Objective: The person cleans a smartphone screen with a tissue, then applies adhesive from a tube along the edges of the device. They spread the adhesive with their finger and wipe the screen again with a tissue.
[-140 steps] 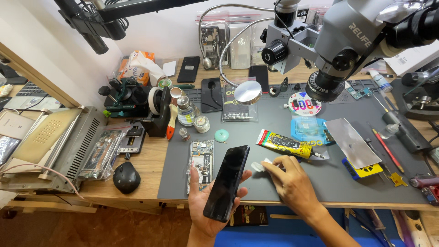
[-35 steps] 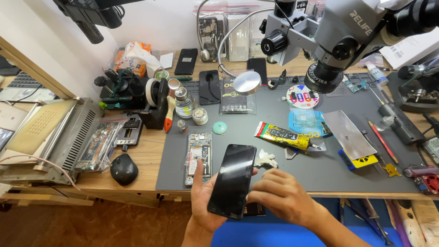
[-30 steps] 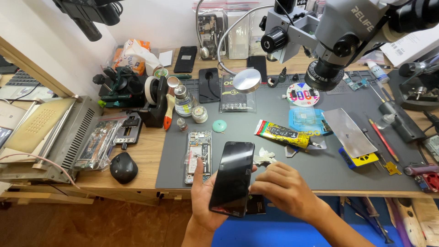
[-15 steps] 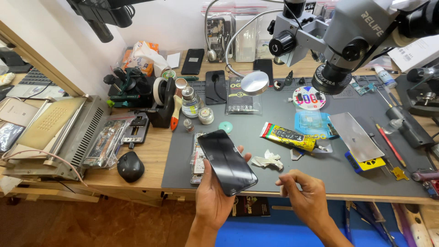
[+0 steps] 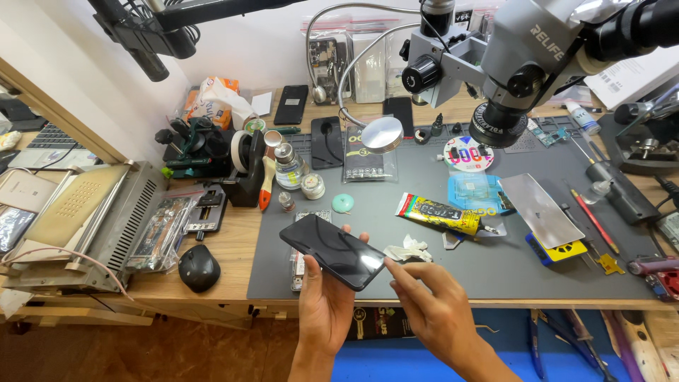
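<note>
Phone point(image 5: 332, 251), black w/ glossy dark glass, sat low centre of frame, lifted off the tabletop point(image 5: 233, 247) and tilted, one end toward upper left, other toward lower right. Left hand point(image 5: 327, 304) grasped it from below, palm under the body, fingertips showing past its far edge. Right hand point(image 5: 428, 301) was loose and held nothing; index tip touched or nearly touched the phone's lower-right corner, exact contact hard to tell.

Directly under the phone, on the grey mat point(image 5: 495, 255), lay an opened phone frame point(image 5: 303, 244), mostly hidden. Crumpled white scraps point(image 5: 409, 250) lay just beside the right index finger; a yellow-black glue tube point(image 5: 438, 212) sat a bit further up-right, w/ a small teal disc point(image 5: 343, 203) above the phone. Silver back plate point(image 5: 541, 209) lay right of centre. Black mouse point(image 5: 198, 267) rested at lower left on the wood.

Judgement on doing it well: the screen seemed to be getting a check at its edge, so grip by the sides only, keep palm support steady, and press lightly along the corner w/ the fingertip, not the nail. Keep the glass away from the glue tube and scraps; smears or grit would probably spoil the seat. Holding it low over the mat seemed wise in case it slipped
</note>
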